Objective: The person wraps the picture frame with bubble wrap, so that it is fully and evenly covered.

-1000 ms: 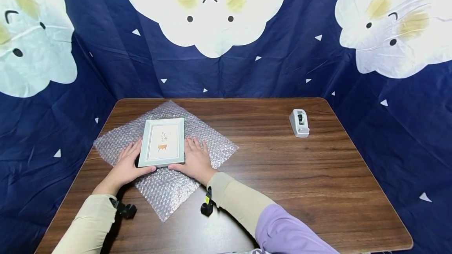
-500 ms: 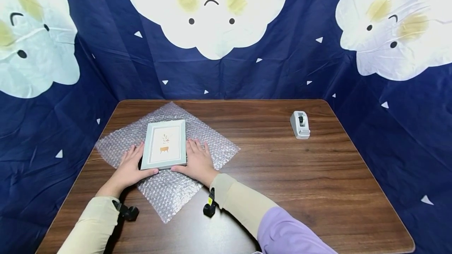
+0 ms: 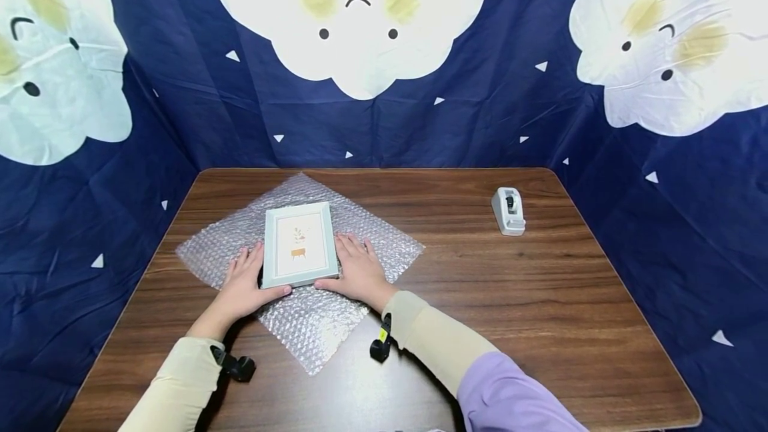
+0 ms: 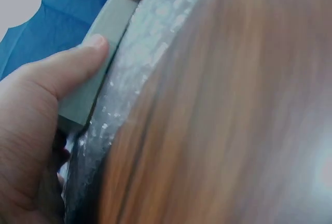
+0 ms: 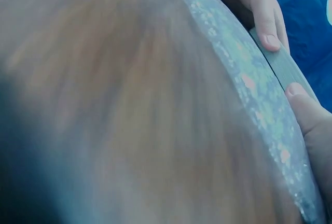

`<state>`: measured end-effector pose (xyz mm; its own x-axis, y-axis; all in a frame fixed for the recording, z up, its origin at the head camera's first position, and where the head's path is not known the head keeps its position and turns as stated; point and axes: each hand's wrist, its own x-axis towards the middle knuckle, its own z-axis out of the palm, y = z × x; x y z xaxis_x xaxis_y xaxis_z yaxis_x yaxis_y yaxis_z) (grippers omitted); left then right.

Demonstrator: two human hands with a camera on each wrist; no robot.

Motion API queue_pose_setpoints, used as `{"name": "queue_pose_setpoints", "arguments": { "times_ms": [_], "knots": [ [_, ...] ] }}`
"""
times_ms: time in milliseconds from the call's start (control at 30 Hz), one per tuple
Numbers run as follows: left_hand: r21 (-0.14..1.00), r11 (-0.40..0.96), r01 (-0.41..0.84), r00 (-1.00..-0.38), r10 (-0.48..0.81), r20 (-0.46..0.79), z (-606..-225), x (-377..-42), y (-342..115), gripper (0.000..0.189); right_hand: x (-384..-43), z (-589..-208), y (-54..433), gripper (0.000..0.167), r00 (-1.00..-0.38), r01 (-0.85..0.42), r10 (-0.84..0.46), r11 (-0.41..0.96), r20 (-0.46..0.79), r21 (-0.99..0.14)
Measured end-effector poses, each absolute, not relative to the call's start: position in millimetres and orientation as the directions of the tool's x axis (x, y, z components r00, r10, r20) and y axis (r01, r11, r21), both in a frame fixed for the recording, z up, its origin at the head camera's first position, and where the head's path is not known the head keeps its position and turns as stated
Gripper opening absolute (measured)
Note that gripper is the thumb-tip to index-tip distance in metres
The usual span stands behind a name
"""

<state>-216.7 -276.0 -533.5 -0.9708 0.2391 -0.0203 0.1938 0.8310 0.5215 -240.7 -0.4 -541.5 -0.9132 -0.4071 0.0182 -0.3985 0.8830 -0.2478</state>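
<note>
A pale mint picture frame (image 3: 300, 242) with a potted-plant print lies face up on a sheet of bubble wrap (image 3: 321, 329). My left hand (image 3: 246, 289) lies along its left side, fingers extended and thumb against the near edge. On the other side my right hand (image 3: 360, 269) mirrors this, with straight fingers beside the frame and its thumb at the near edge. The left wrist view shows the left thumb (image 4: 83, 66) pressed on the frame's side face. In the right wrist view the right thumb (image 5: 301, 99) touches that same edge.
A white tape dispenser (image 3: 509, 212) stands at the back right of the brown wooden table (image 3: 510, 325). Dark blue cloth (image 3: 372, 132) with white clouds hangs around the table's back and sides.
Both hands, the picture frame and the bubble wrap have slid to the right, mostly in the last half second. The frame has turned slightly counterclockwise. The tape dispenser stays put.
</note>
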Motion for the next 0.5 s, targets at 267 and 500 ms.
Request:
{"name": "queue_pose_setpoints", "arguments": {
  "times_ms": [267, 500],
  "knots": [
    [0.538, 0.824, 0.177, -0.974, 0.224, -0.022, -533, -212, -237, 0.123, -243, -538, 39, 0.115, -0.902, -0.42, -0.431, 0.874, 0.008, -0.246],
    [0.546, 0.819, 0.176, -0.975, 0.222, -0.018, -535, -214, -201, 0.123, -244, -534, 75, 0.111, -0.898, -0.43, -0.44, 0.862, 0.024, -0.268]
  ]
}}
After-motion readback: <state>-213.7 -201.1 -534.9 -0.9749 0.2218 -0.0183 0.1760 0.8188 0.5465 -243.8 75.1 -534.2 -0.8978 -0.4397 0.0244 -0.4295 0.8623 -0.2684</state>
